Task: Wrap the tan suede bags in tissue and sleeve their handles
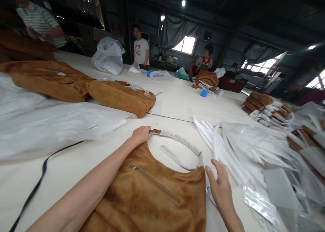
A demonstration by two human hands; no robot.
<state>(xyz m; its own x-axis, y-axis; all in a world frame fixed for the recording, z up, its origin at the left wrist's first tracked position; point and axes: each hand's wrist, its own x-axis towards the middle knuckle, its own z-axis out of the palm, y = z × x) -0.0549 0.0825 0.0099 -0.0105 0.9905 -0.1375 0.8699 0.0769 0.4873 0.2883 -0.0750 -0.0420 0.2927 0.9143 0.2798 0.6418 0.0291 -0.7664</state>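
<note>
A brown suede-look handbag (152,194) lies on the pale table in front of me, its zipped pocket (156,184) facing up. White wrapping covers its curved handle (181,140). My left hand (142,134) is closed on the bag's upper left corner, where the handle joins. Near the upper right corner, my right hand (220,184) has its thumb and fingers apart, beside the handle's end. A loose strip of white wrap (177,157) lies inside the handle loop. White foam tubes (215,140) lie just beyond my right hand.
More brown bags (119,98) lie at the left beside plastic sheeting (63,123). Clear plastic bags (254,140) spread at the right, near stacked brown bags (259,103). A dark cord (43,171) crosses the left side. Several people stand around the table's far sides.
</note>
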